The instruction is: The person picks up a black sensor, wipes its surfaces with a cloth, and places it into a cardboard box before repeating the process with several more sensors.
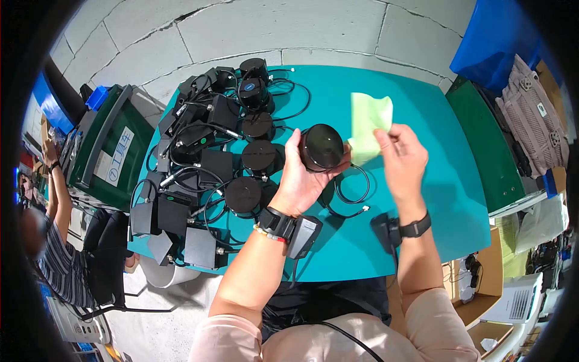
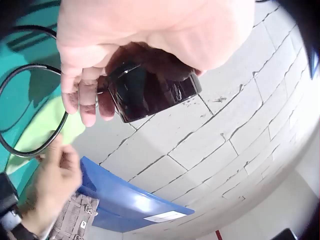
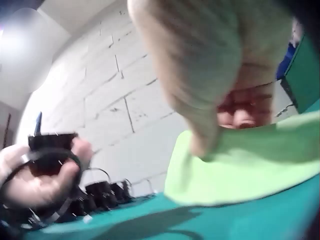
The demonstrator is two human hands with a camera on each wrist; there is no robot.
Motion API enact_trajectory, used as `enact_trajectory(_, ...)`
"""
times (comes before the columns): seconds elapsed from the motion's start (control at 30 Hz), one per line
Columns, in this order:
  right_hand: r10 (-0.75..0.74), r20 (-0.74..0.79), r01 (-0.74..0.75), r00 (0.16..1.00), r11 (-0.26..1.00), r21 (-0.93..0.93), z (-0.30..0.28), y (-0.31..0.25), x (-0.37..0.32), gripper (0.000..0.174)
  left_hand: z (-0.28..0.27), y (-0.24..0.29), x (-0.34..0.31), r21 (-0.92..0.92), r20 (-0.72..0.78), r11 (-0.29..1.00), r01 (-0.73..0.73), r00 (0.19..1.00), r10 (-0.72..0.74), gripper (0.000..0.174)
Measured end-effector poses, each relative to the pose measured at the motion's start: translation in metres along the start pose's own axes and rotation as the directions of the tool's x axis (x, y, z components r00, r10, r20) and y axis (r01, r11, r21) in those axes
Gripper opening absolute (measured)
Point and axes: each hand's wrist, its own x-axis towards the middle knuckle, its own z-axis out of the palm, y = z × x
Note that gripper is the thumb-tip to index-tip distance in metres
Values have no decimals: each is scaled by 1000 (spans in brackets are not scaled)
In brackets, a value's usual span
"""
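My left hand point(image 1: 300, 181) grips a glossy black round device point(image 1: 324, 146) above the table, its smooth dome facing up in the head view. A black cable point(image 1: 352, 200) with a small white connector trails from the device. In the left wrist view the shiny side of the device point(image 2: 152, 90) shows below the palm, with fingers curled around it. To the right, my right hand point(image 1: 405, 158) pinches a light green cloth point(image 1: 371, 120) between thumb and fingers. The cloth point(image 3: 240, 165) hangs loose in the right wrist view, apart from the device.
Many black round devices point(image 1: 259, 155), boxes point(image 1: 205, 246) and tangled cables cover the left part of the green table point(image 1: 434, 199). A green tool cabinet point(image 1: 114, 151) stands left, where another person point(image 1: 66, 259) sits. A mesh bag point(image 1: 531, 120) lies at the right.
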Motion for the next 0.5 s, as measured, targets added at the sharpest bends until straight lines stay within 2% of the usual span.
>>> enact_trajectory(0.03, -162, -71, 166, 984, 985, 45, 9, -6, -6, 16, 4, -4, -1, -47, -62, 999, -16, 998, 13, 65)
enact_trajectory(0.1, -446, 96, 455, 890, 884, -111, 26, -10, -10, 26, 3, -15, -1, 49, -172, 999, -15, 985, 24, 58)
enact_trajectory(0.13, -368, 186, 379, 911, 925, -31, 33, -6, -16, 31, -3, -20, -1, 58, -110, 998, 18, 994, -11, 53)
enact_trajectory(0.17, -361, 186, 373, 914, 927, -33, 33, -4, -18, 31, -2, -22, -2, 56, -113, 998, 25, 993, -18, 53)
enact_trajectory(0.23, -153, 241, 94, 958, 966, 242, 32, -1, -16, 31, 1, -25, -3, 111, 7, 992, -55, 999, 54, 52)
enact_trajectory(0.3, -165, 198, 119, 966, 967, 226, 28, -5, -15, 29, -1, -24, -4, 134, -4, 989, -57, 998, 58, 52)
enact_trajectory(0.37, -39, 132, 15, 990, 984, 179, 23, -3, -13, 25, 2, -22, -5, 220, 63, 975, 44, 996, -59, 54)
enact_trajectory(0.4, -22, 64, 14, 998, 992, 128, 22, -2, -13, 20, 12, -22, -7, 174, 23, 983, 56, 998, -60, 57)
enact_trajectory(0.43, -22, 61, 14, 998, 992, 129, 19, -1, -11, 20, 12, -21, -6, 176, 24, 983, 57, 998, -62, 57)
enact_trajectory(0.5, 116, -14, -116, 993, 993, -28, 9, 3, -4, 17, 11, -17, -6, 96, 147, 982, 161, 974, -174, 63)
